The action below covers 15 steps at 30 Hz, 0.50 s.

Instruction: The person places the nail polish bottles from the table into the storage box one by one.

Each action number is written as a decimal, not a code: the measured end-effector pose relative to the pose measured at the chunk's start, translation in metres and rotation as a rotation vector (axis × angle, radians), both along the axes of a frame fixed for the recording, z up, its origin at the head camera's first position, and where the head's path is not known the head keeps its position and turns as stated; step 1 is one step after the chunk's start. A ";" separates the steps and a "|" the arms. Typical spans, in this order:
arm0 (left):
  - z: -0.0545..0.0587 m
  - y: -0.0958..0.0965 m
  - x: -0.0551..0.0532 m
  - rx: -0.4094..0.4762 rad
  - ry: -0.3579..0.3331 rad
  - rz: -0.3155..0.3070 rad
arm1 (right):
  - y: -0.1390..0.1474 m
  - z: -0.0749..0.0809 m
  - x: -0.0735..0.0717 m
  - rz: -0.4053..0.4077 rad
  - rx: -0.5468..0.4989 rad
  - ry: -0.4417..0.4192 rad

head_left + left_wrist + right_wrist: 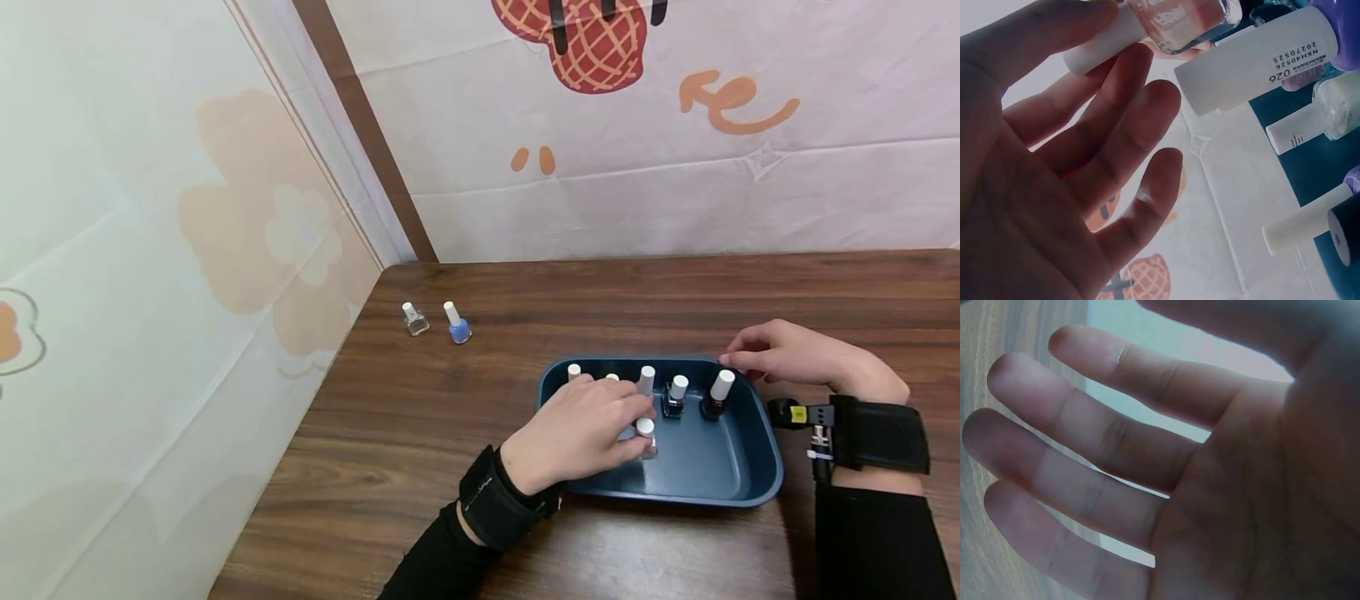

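Over a dark blue tray (pixel 705 502), my left hand (pixel 581 429) pinches the white cap of a nail polish bottle (pixel 1188 24) between thumb and forefinger. Pinkish polish shows through its clear glass in the left wrist view, while the other fingers are loosely bent. Close beside it is a purple nail polish bottle (pixel 1349 34) with a printed white cap. My right hand (pixel 810 358) is at the tray's far right corner, fingertips right at the rim. Its fingers are relaxed and hold nothing in the right wrist view.
Inside the tray, a dark red bottle (pixel 715 402) and a black bottle (pixel 674 402) stand along the far side, with several others partly hidden by my left hand. A blue polish bottle (pixel 460 330) and a clear one (pixel 417 323) stand on the wooden table (pixel 390 425) at far left.
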<state>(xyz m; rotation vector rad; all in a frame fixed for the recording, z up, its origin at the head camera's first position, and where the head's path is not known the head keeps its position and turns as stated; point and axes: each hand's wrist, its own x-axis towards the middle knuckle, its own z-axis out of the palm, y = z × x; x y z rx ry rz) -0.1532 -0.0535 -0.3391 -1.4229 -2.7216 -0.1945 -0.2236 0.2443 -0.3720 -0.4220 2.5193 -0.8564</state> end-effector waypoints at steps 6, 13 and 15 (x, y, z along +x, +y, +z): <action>-0.002 0.003 0.001 -0.007 0.026 -0.006 | 0.002 0.000 0.002 -0.010 -0.023 -0.002; -0.002 0.003 0.000 -0.014 0.037 -0.002 | 0.001 0.003 0.004 -0.014 -0.042 -0.007; -0.001 0.005 -0.003 -0.026 0.022 -0.002 | 0.002 0.004 0.005 -0.021 -0.045 -0.004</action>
